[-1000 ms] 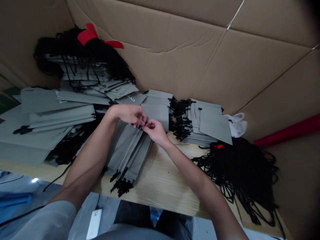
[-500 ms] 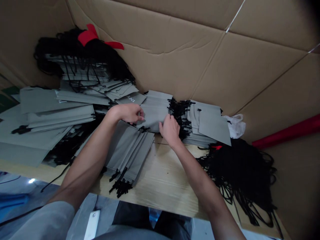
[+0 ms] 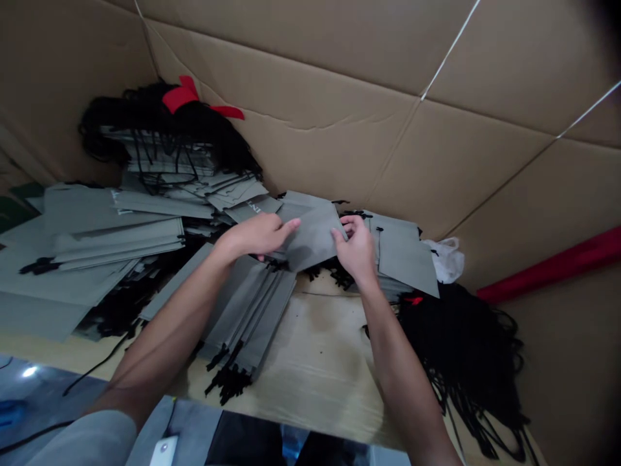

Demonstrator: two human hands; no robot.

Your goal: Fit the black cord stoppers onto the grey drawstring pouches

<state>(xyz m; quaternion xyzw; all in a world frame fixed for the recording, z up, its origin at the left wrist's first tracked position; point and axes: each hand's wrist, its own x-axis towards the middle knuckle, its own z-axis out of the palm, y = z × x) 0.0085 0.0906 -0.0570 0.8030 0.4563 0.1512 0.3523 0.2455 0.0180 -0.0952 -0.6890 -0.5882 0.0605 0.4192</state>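
A grey fabric pouch [image 3: 313, 233] is lifted just above the table between both hands. My left hand [image 3: 257, 234] grips its left edge, fingers stretched along the cloth. My right hand [image 3: 358, 246] pinches its right edge, where black cords [image 3: 339, 275] hang. Below them a fanned stack of grey pouches [image 3: 247, 310] lies with black cord ends [image 3: 228, 382] pointing toward me. A second stack of pouches [image 3: 402, 249] sits just right of my right hand.
Larger grey bags [image 3: 97, 226] are piled at left, topped by a black cord tangle with a red tie [image 3: 182, 97]. Another black cord heap [image 3: 466, 349] lies at right, beside a red tube [image 3: 557, 262]. Cardboard walls [image 3: 388, 97] enclose the wooden table [image 3: 315, 375].
My hands stopped working a cord over the near stack. My right hand reached to the back pile, and both hands now hold one grey pouch lifted from it. The camera tilted down slightly.
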